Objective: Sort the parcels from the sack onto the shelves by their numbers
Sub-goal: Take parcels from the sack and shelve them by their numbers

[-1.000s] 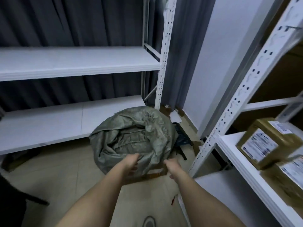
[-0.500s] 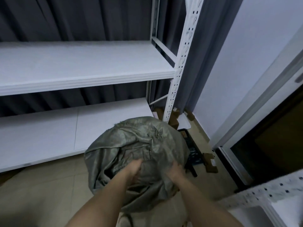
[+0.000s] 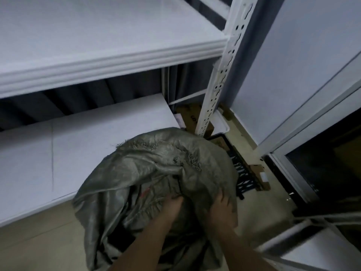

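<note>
A grey-green woven sack stands on the floor in front of me, its frayed mouth crumpled and folded over. My left hand digs into the folds of the fabric near the mouth, its fingers hidden in the cloth. Just to its right, my right hand clutches the sack's rim. No parcel shows; whatever is in the sack is hidden. Two white shelves of the rack stand behind it, an upper one and a lower one, both bare.
A white perforated upright of the rack rises behind the sack. Flat cardboard and a black slotted crate lie on the floor by the wall. Another white rack's frame sits at the lower right.
My view has dropped closer to the sack and swung left, so the right rack with its boxes left the frame. Both hands moved from the sack's near edge into its folds.
</note>
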Demonstrator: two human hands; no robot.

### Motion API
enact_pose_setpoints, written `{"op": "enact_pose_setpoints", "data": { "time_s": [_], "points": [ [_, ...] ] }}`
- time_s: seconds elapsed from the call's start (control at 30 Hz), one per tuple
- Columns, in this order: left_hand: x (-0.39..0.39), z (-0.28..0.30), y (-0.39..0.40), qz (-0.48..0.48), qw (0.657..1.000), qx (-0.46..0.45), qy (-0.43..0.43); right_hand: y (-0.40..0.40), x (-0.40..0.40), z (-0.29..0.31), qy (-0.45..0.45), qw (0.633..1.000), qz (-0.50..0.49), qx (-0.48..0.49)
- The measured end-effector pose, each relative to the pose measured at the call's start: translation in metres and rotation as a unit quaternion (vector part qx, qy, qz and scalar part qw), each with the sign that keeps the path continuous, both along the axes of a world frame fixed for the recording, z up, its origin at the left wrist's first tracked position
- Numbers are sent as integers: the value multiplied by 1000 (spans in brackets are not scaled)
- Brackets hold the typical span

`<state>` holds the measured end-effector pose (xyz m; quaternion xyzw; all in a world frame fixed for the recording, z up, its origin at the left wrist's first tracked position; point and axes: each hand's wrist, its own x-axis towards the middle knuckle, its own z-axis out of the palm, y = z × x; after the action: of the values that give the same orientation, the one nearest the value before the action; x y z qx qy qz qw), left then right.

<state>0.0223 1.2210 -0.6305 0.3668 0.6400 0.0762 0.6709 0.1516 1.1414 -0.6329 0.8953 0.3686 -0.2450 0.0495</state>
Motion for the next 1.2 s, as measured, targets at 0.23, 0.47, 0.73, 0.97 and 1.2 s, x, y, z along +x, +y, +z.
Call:
{"op": "enact_pose_setpoints", "data": {
  "time_s": [0.23, 0.47, 0.73, 0.97, 1.2],
  "points": [
    [47, -100, 33, -9, 999, -32, -20, 52, 39, -75, -12, 999, -29, -34],
    [74, -128, 45, 36, 998, -45, -15, 60, 67, -107, 19, 993, -54, 108],
    [78, -78, 62, 172, 967, -116, -150, 71, 83, -57, 204, 891, -246, 323],
    [79, 10, 95, 214, 956, 72, -188, 118, 70, 18, 347, 878, -240, 227],
    [46, 54, 109, 176, 950, 116, -229, 129, 55, 75, 589, 747, -262, 165]
  ]
}}
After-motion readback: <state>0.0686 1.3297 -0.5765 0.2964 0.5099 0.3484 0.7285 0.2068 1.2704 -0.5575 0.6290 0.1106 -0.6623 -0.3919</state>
